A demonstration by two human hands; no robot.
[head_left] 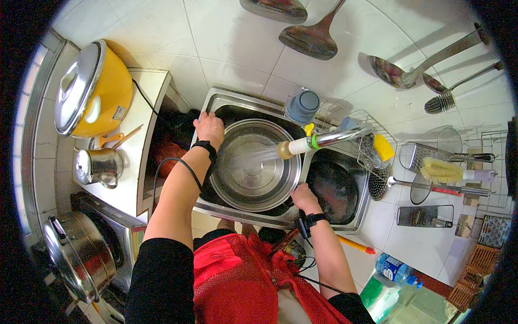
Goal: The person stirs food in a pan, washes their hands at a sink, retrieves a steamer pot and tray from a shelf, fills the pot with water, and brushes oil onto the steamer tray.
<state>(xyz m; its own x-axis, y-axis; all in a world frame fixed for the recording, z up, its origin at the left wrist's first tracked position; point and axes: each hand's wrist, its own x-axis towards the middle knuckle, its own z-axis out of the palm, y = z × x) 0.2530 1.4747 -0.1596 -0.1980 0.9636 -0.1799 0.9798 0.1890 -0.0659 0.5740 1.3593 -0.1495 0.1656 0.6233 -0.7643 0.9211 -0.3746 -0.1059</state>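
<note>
A round steel basin (253, 189) sits in the left compartment of the steel double sink (226, 96). Water sprays into it from a curved faucet (342, 137) with a white and beige nozzle. My left hand (210, 129) has its fingers curled at the upper left of the basin's rim. My right hand (302, 195) grips the same rim at lower right, beside the divider. In the right compartment lies a dark round pan (333, 195).
A yellow pot (102, 108) and steel pitcher (100, 166) stand on the left shelf, above a large steel pot (78, 256). A wire rack (356, 119) holds sponges behind the sink. Utensils (318, 38) hang on the tiles. Plastic bottles (399, 267) stand lower right.
</note>
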